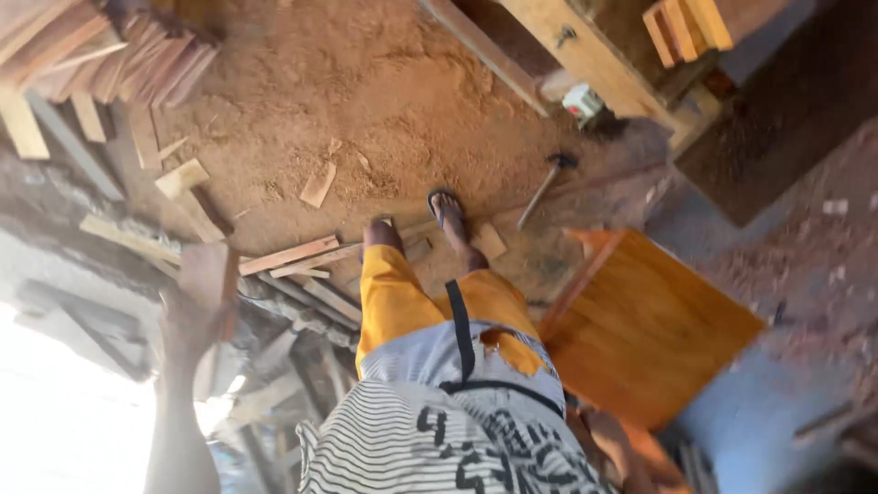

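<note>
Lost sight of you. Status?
Left hand gripping wood piece. Right hand low by orange board. Hammer, offcuts on floor ahead.

A single small box-like package [583, 101] is lying on the sawdust floor at about one o'clock in the view, just beside the base of a pale wooden workbench [585, 55]. It is showing white faces with green and reddish patches. It is blurred, so its exact shape cannot be told. No signs or screens are showing.
</note>
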